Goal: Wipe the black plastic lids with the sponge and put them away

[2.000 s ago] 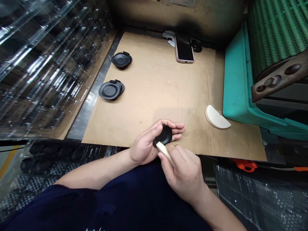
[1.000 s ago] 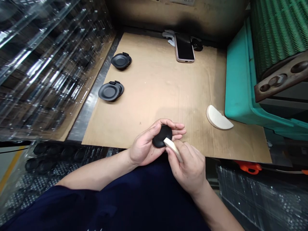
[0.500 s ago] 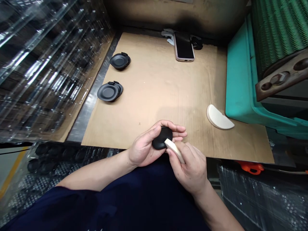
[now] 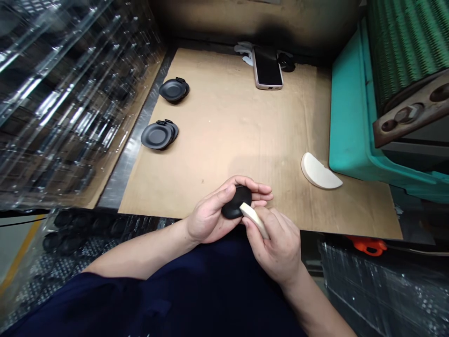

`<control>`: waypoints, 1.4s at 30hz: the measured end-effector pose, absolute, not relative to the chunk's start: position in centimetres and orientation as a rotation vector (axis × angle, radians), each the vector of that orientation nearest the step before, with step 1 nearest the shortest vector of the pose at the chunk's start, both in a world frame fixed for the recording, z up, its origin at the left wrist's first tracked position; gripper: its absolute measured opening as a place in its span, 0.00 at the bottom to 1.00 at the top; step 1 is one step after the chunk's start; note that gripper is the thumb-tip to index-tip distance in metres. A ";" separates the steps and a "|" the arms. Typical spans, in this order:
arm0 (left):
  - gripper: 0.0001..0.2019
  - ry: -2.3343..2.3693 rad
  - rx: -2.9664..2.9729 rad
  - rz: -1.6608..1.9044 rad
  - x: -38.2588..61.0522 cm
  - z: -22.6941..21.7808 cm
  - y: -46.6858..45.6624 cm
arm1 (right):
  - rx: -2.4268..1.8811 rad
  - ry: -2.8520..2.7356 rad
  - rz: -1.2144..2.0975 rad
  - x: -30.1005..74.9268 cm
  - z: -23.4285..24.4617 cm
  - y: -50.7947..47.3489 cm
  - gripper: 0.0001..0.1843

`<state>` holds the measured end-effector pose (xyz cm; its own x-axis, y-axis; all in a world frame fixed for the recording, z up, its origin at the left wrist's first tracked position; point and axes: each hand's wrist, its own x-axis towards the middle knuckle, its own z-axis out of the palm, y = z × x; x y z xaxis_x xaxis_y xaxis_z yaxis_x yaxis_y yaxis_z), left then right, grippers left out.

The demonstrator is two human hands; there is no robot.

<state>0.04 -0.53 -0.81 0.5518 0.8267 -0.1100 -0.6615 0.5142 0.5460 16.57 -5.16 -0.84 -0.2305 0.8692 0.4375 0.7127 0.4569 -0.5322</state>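
Note:
A round black plastic part (image 4: 235,202) lies cradled in my left hand (image 4: 213,210), with the thumb along its left edge and the fingers curved behind it. Pinched in my right hand (image 4: 275,241) is a pale cream felt pad (image 4: 255,221), its tip touching the black part's face. A second white half-round pad (image 4: 320,172) rests on the cardboard to the right. Two small stacks of black oval dish-like parts, an upper stack (image 4: 174,90) and a lower stack (image 4: 159,134), sit at the left of the cardboard.
The cardboard sheet (image 4: 224,135) covers the bench. A phone (image 4: 267,68) lies at the back beside a whitish crumpled item (image 4: 244,50). On the right stand a teal bin (image 4: 351,107) and a green ribbed machine part (image 4: 407,51). Clear plastic trays (image 4: 70,103) are piled at left.
Both hands, the black part and the pad keep almost the same pose. The view has shifted very slightly.

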 end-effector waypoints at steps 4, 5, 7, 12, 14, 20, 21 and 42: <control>0.18 0.381 0.496 0.922 0.1 -0.7 -0.4 | -1.304 -2.018 0.255 16.6 -0.9 -5.3 0.09; 0.18 0.377 0.504 0.921 0.1 -0.7 -0.4 | -1.304 -2.029 0.236 16.7 -0.9 -5.3 0.09; 0.18 0.357 0.514 0.906 0.1 -0.7 -0.4 | -1.312 -2.059 0.173 16.9 -0.8 -5.2 0.09; 0.21 0.351 0.505 0.787 0.1 -0.6 -0.3 | -1.311 -2.079 -0.026 17.4 -0.2 -4.5 0.13; 0.21 0.365 0.500 0.772 0.1 -0.6 -0.3 | -1.309 -2.071 -0.077 17.5 0.0 -4.2 0.14; 0.23 0.379 0.427 0.797 0.0 -0.8 -0.4 | -1.351 -2.111 -0.082 17.4 0.4 -4.6 0.11; 0.24 0.374 0.417 0.801 0.0 -0.8 -0.5 | -1.361 -2.127 -0.083 17.4 0.5 -4.6 0.10; 0.22 0.386 0.402 0.773 0.1 -0.7 -0.2 | -1.298 -2.278 -0.100 18.3 1.4 -3.7 0.12</control>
